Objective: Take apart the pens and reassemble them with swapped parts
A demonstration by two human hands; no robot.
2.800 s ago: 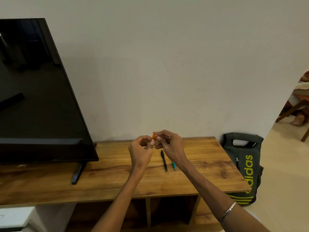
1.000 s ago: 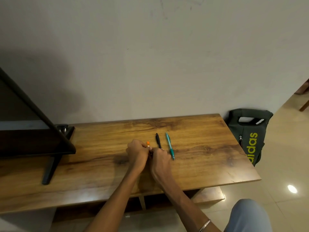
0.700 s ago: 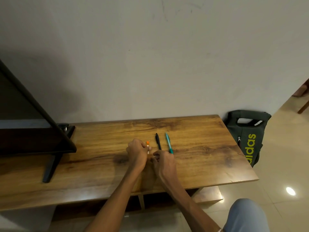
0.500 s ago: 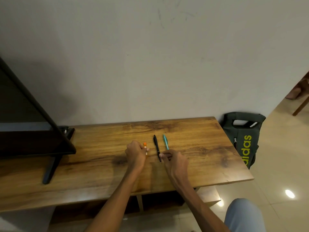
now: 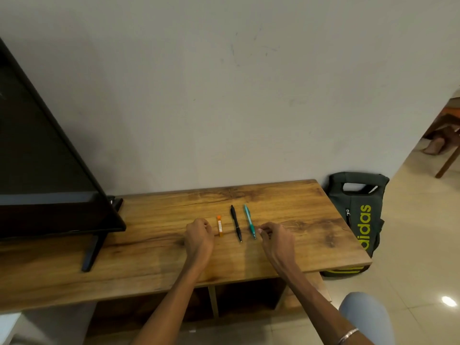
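Three pens lie side by side on the wooden table (image 5: 154,260), all pointing away from me. The short orange pen (image 5: 219,225) is leftmost, the black pen (image 5: 236,222) is in the middle and the teal pen (image 5: 249,221) is on the right. My left hand (image 5: 199,237) rests on the table just left of the orange pen, fingers loosely curled, holding nothing. My right hand (image 5: 276,237) rests just right of the teal pen's near tip, fingertips drawn together and empty. Neither hand grips a pen.
A black TV (image 5: 44,175) on a stand (image 5: 93,247) fills the table's left part. A dark backpack (image 5: 356,210) with yellow lettering leans against the wall beside the table's right end. Open shelves sit below the tabletop. The tiled floor lies to the right.
The orange pen, held by both hands a second ago, now lies on the table left of the black pen. My hands have moved apart, the right hand going past the teal pen.
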